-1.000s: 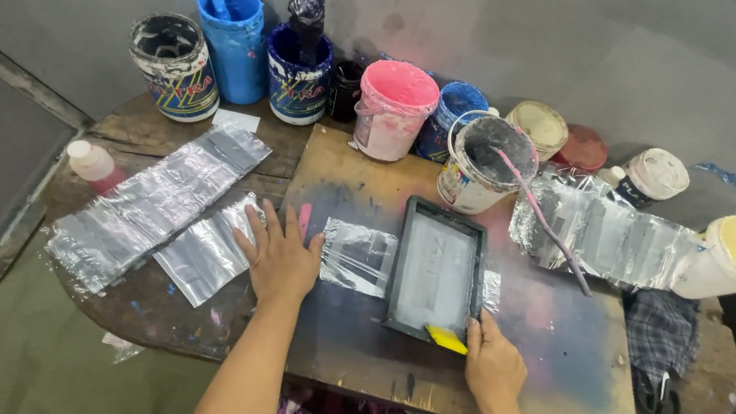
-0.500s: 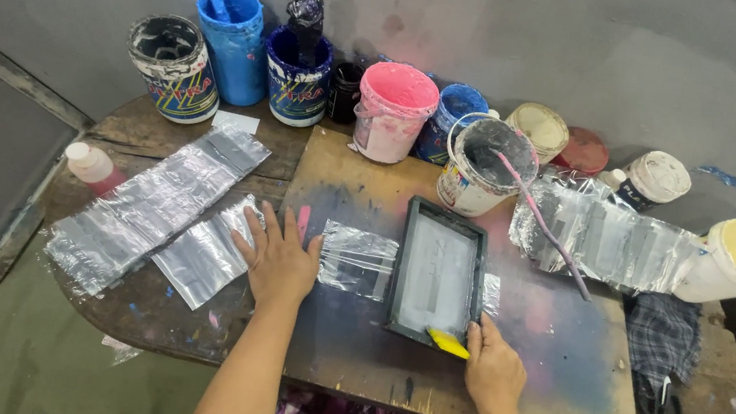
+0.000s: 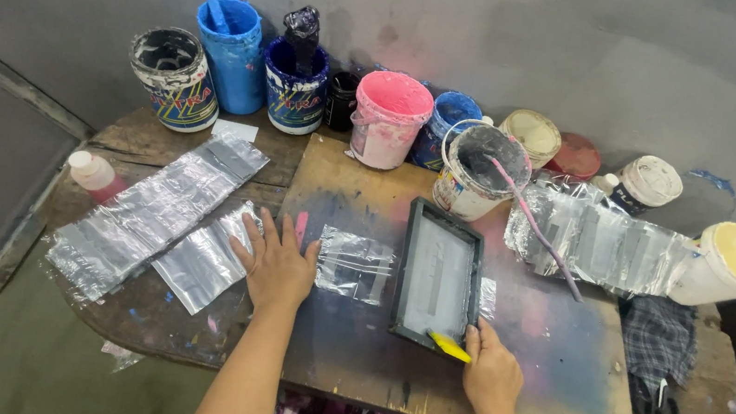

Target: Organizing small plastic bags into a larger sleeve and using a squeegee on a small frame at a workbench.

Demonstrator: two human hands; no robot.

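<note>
Two hands at a small printing screen on a paint-stained surface (image 3: 545,369).
The framed screen (image 3: 437,276) lies between the grips; left hand (image 3: 278,266) spread flat beside a clear plastic bag (image 3: 353,264); right hand (image 3: 491,374) pinches a yellow squeegee (image 3: 448,345) at the frame's near corner.

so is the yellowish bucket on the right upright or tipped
Tipped. The cream bucket lies on its side at the table's right end, its round mouth facing the camera.

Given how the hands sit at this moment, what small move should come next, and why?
Probably a stroke of the yellow squeegee up the small screen frame: the right hand holds it at the frame's near edge, the frame lies over the clear plastic bag, and the left hand lies flat beside it.
</note>
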